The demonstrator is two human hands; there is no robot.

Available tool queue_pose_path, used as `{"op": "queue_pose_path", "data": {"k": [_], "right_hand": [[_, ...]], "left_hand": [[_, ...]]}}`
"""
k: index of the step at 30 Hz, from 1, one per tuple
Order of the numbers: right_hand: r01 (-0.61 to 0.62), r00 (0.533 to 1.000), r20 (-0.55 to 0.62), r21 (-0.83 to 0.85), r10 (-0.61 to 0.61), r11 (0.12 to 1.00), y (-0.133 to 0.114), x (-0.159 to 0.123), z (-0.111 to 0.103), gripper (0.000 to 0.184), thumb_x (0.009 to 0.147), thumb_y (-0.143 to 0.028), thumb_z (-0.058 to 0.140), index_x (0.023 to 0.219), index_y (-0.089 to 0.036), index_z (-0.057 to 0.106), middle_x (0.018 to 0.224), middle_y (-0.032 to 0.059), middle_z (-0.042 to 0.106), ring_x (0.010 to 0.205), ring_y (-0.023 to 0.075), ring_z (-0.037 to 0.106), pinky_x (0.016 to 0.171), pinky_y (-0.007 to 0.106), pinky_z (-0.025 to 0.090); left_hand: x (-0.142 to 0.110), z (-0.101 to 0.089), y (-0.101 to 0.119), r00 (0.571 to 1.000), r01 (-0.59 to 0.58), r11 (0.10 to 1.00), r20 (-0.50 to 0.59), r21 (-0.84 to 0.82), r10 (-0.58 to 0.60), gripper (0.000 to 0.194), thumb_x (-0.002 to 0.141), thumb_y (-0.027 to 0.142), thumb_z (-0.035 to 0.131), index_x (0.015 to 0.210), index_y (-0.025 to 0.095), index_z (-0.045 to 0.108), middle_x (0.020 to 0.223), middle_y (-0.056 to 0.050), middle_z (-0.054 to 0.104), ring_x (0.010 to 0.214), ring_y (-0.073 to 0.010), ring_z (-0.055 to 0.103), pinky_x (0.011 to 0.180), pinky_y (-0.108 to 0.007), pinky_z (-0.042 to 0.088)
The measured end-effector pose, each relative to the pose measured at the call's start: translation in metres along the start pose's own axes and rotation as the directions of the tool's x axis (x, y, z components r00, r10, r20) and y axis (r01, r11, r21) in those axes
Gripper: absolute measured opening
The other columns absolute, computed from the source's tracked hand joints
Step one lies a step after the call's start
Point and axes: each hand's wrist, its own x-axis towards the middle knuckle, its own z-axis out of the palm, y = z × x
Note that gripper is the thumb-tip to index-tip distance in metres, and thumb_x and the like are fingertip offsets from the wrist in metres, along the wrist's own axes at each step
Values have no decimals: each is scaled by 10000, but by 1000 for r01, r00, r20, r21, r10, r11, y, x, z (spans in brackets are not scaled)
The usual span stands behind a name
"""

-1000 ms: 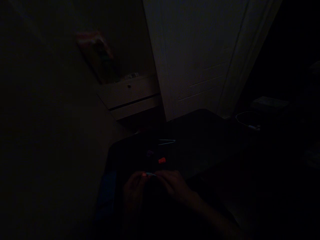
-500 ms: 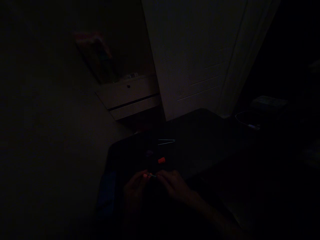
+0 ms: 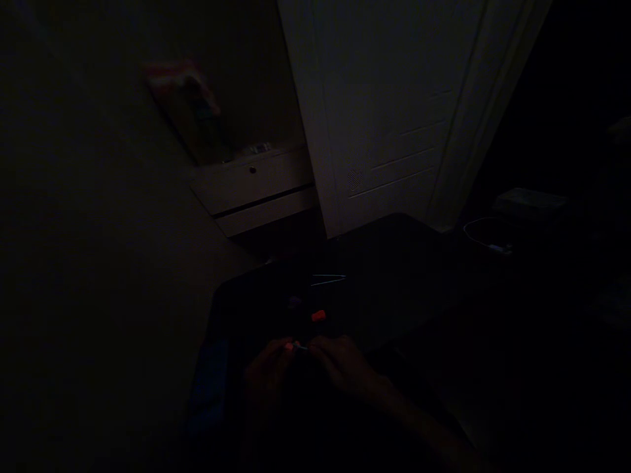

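Note:
In dim light my left hand (image 3: 265,373) is closed, its fingertips pinching a small orange piece (image 3: 288,346). My right hand (image 3: 342,361) is closed too, gripping a thin, pale rod-like tool (image 3: 302,347) whose end meets the orange piece. The tool's kind is too dark to make out. Just beyond the hands, on the dark table, lies a bright orange lump (image 3: 319,316). A dull purple lump (image 3: 294,302) sits to its left. Farther back are two thin, pale sticks (image 3: 328,280) that converge in a V at the right.
A dark table (image 3: 394,263) stretches away to the right. At its left edge lies a blue flat thing (image 3: 210,384). Behind stand a drawer unit (image 3: 266,187) and a pale panelled door (image 3: 379,118). A white cable (image 3: 478,236) and a box-like thing (image 3: 530,200) are at the right.
The orange piece in my left fingers has shifted very slightly to the right, closer to my right hand. The lumps and sticks on the table have stayed put.

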Motion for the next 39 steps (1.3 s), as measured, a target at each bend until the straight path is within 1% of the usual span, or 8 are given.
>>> {"op": "queue_pose_path", "data": {"k": [4, 8, 13, 20, 23, 30, 35, 39], "right_hand": [[11, 1000, -14, 13, -11, 1000, 3, -1, 2, 312, 1111, -316, 432, 1053, -220, 723, 915, 36, 782, 762, 177, 737, 714, 248, 503], [4, 1000, -27, 53, -2, 999, 3, 0, 2, 313, 1106, -311, 438, 1042, -215, 729, 922, 36, 788, 765, 176, 741, 711, 246, 505], [-4, 1000, -16, 70, 5, 998, 1, 1, 0, 302, 1102, -298, 446, 1053, -215, 732, 921, 34, 788, 766, 170, 739, 718, 239, 506], [-2, 1000, -7, 94, 3, 996, -1, 0, -2, 286, 1104, -281, 450, 1064, -217, 725, 927, 28, 786, 773, 170, 742, 730, 239, 501], [4, 1000, -15, 68, -3, 998, 1, -1, -1, 290, 1104, -278, 446, 1073, -213, 727, 946, 37, 790, 804, 184, 749, 747, 251, 503], [24, 999, -36, 81, -22, 996, 2, -1, 0, 293, 1098, -276, 451, 1074, -206, 734, 954, 42, 794, 802, 178, 753, 741, 244, 508], [13, 999, -49, 101, -8, 995, 1, 0, 0, 296, 1100, -284, 448, 1072, -217, 734, 968, 34, 798, 811, 175, 757, 748, 244, 515], [30, 999, -48, 129, -24, 991, 1, -1, 0, 298, 1102, -279, 443, 1097, -219, 734, 1023, 39, 801, 876, 181, 765, 805, 250, 532]], "left_hand": [[0, -1, -5, 1000, -13, 1000, 1, -16, 13, 348, 715, 505, 874, 840, 183, 832, 878, -105, 835, 853, -281, 787, 784, -344, 634], [-1, -2, -8, 1000, -3, 1000, 6, -30, 3, 359, 720, 506, 877, 852, 175, 830, 883, -110, 837, 863, -277, 789, 806, -339, 632], [-1, -1, -8, 1000, 19, 998, -1, -58, -19, 405, 706, 531, 881, 871, 166, 825, 896, -117, 838, 868, -295, 798, 797, -358, 646], [-1, -2, -6, 1000, -14, 999, 21, -38, 15, 347, 730, 490, 877, 854, 170, 826, 865, -106, 838, 853, -294, 801, 801, -368, 649], [-1, -1, -5, 1000, -7, 998, 17, -61, 9, 344, 720, 488, 884, 840, 171, 826, 858, -105, 837, 844, -290, 801, 782, -356, 649], [-2, 2, 0, 1000, -11, 999, -13, -46, 10, 390, 682, 520, 890, 825, 164, 819, 838, -110, 834, 823, -296, 799, 763, -365, 654], [0, 1, -6, 999, 7, 998, -37, -60, -9, 385, 672, 499, 902, 836, 161, 817, 852, -108, 835, 807, -287, 797, 742, -359, 657], [1, 1, -10, 999, 15, 995, -46, -94, -19, 391, 671, 495, 905, 852, 161, 811, 852, -106, 835, 822, -286, 799, 757, -359, 655]]}}
